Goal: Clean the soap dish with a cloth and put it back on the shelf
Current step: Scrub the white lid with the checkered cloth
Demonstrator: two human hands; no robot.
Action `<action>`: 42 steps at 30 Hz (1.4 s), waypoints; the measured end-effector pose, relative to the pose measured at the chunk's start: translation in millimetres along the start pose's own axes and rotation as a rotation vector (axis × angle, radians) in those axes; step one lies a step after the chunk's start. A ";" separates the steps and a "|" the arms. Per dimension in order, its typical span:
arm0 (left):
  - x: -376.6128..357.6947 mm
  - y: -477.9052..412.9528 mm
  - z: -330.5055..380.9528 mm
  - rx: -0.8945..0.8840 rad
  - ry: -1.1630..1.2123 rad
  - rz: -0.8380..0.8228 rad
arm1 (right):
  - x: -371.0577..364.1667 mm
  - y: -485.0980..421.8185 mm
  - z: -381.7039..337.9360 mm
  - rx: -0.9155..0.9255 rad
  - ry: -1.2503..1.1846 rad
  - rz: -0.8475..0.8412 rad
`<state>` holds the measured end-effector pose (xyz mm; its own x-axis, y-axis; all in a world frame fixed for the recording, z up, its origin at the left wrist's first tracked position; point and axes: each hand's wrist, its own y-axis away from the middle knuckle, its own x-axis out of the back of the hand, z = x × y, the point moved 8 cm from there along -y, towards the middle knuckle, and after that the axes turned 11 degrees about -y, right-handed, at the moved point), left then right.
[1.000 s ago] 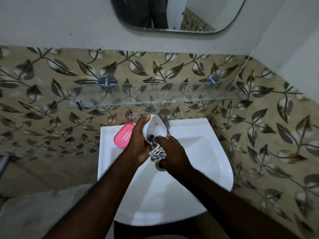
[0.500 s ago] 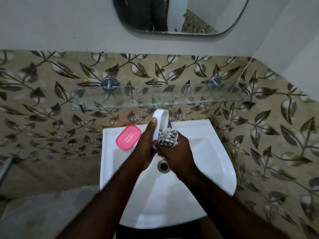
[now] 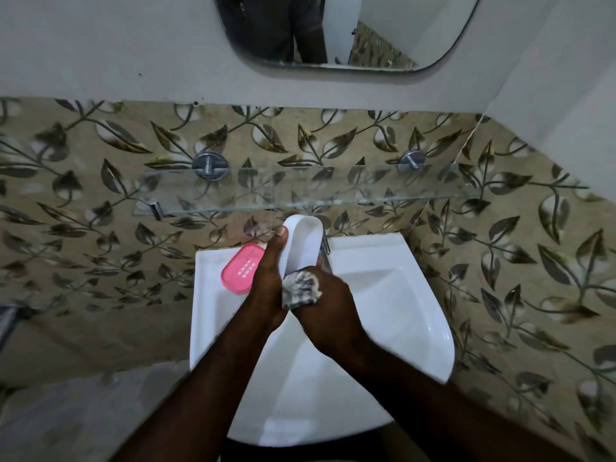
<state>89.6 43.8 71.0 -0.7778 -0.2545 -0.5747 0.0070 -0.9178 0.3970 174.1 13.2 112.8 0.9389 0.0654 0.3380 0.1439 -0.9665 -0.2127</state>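
The left hand (image 3: 266, 281) grips the soap dish (image 3: 301, 245) along its left edge, with the thumb stretched up the rim and its tip near the top; the other fingers are hidden behind the dish. The right hand (image 3: 328, 311) is closed around a bunched cloth (image 3: 300, 290), holding it against the lower end of the dish.

The dish is a plain white oval shell with a smooth surface and a rounded rim. It stands on end, its hollow side turned towards the right hand. The cloth is crumpled into a wad with a grey and white pattern, and it covers the bottom of the dish, so that part cannot be seen.

Both hands hold the dish in the air above the back of a white sink (image 3: 400, 311), just below the front edge of the glass shelf (image 3: 333, 191). A metal tap (image 3: 326, 251) shows partly behind the dish. On the sink's back left corner lies a pink slotted tray (image 3: 241, 270), just beside the left hand.

The shelf is clear glass, fixed to the wall by round metal brackets (image 3: 210, 165). Leaf-patterned tiles (image 3: 500, 261) cover the wall around it. Above hangs a mirror (image 3: 350, 28) with rounded corners, reflecting part of the person's dark clothing.
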 end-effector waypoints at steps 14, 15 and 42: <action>-4.0 3.6 -6.9 -0.009 -0.114 -0.045 | -1.4 1.6 13.4 -0.143 -0.187 -0.009; -1.5 3.6 -7.2 0.001 -0.089 -0.031 | 1.3 1.6 6.8 -0.071 -0.110 -0.042; 0.2 -6.1 -29.2 0.155 0.066 -0.044 | -2.5 3.1 -2.2 0.445 0.675 -0.128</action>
<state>107.7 40.4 47.5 -0.7319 -0.2395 -0.6379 -0.1272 -0.8717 0.4733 171.5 9.6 113.3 0.5370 -0.1320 0.8332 0.4812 -0.7633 -0.4311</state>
